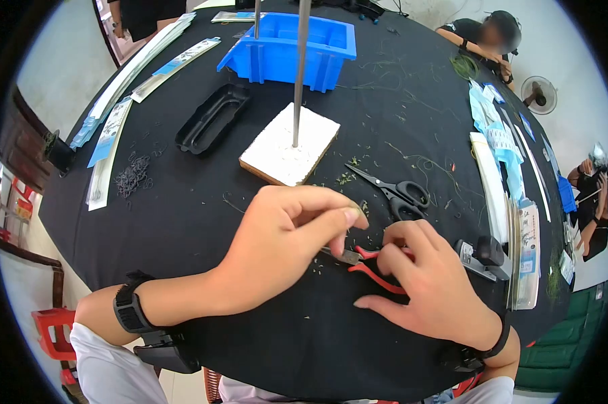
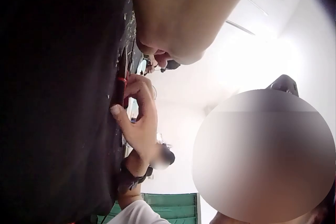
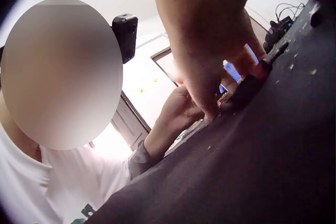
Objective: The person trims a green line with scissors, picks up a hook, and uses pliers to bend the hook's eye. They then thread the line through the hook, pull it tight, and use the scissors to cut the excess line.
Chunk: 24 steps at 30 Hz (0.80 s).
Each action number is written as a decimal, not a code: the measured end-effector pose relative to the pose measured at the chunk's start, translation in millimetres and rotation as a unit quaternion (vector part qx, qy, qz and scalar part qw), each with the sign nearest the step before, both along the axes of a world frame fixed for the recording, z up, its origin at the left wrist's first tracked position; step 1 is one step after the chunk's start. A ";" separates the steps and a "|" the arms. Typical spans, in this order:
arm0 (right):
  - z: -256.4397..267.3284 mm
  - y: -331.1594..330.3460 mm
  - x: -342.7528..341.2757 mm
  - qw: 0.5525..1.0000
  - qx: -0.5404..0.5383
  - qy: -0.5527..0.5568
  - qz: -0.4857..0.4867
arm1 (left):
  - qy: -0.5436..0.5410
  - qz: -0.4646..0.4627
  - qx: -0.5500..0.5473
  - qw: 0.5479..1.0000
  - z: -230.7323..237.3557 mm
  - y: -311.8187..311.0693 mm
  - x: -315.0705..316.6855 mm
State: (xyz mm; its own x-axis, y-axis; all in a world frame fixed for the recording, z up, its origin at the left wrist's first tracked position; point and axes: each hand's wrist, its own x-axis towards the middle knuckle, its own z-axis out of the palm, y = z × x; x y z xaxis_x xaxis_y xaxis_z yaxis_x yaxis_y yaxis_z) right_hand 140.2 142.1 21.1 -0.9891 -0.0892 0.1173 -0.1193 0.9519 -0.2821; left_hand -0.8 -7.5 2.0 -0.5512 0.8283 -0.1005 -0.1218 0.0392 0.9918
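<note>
My left hand (image 1: 283, 246) is raised over the table, its thumb tip pressed to the bent forefinger in a pinch. I cannot tell what small thing is between these fingertips. Just to the right, a pair of pliers (image 1: 378, 276) with red handles lies on the black cloth, its metal nose pointing toward the left hand. My right hand (image 1: 428, 283) arches over the handles, fingers loosely bent at them and thumb spread apart on the near side. The left wrist view also shows this right hand (image 2: 140, 119) low beside the table. Beyond the pliers lie black scissors (image 1: 395, 192).
A white block (image 1: 270, 151) carries an upright metal rod (image 1: 301, 74). Behind it are a black tray (image 1: 213, 120) and a blue bin (image 1: 283, 57). Small dark hooks (image 1: 134, 176) lie left, a stapler (image 1: 482, 259) and packets (image 1: 527, 256) right. Another person (image 1: 479, 44) sits across.
</note>
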 end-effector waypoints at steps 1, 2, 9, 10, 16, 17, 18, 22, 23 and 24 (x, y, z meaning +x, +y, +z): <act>-4.1 3.9 1.4 0.999 -0.008 -0.031 0.019 | -0.013 0.001 0.004 1.000 -1.3 0.4 -0.8; -6.5 5.7 0.9 0.999 -0.010 -0.016 0.034 | -0.025 0.004 0.010 1.000 -1.8 1.2 -1.3; -14.3 16.4 0.2 0.991 -0.113 0.072 -0.017 | -0.148 0.010 0.007 0.989 2.2 1.9 -4.5; -15.0 17.7 -0.1 0.988 -0.123 0.090 -0.039 | -0.173 0.010 0.000 0.985 3.5 3.1 -5.3; -20.3 18.9 -4.8 0.978 -0.068 0.183 -0.079 | -0.262 0.004 -0.030 0.965 7.0 3.6 -4.5; -19.6 17.5 -5.9 0.978 -0.055 0.184 -0.079 | -0.264 0.002 -0.028 0.964 6.4 3.4 -5.0; -19.6 16.7 -6.3 0.979 -0.042 0.184 -0.080 | -0.265 -0.001 -0.027 0.964 5.8 3.4 -5.0; -22.3 16.9 -5.4 0.982 -0.050 0.166 -0.079 | -0.270 -0.005 -0.037 0.962 6.8 4.6 -4.1; -22.8 16.7 -5.5 0.982 -0.053 0.165 -0.081 | -0.271 -0.007 -0.037 0.962 6.8 4.5 -4.4; -23.3 16.6 -5.5 0.982 -0.055 0.162 -0.082 | -0.271 -0.008 -0.038 0.962 6.5 4.4 -4.5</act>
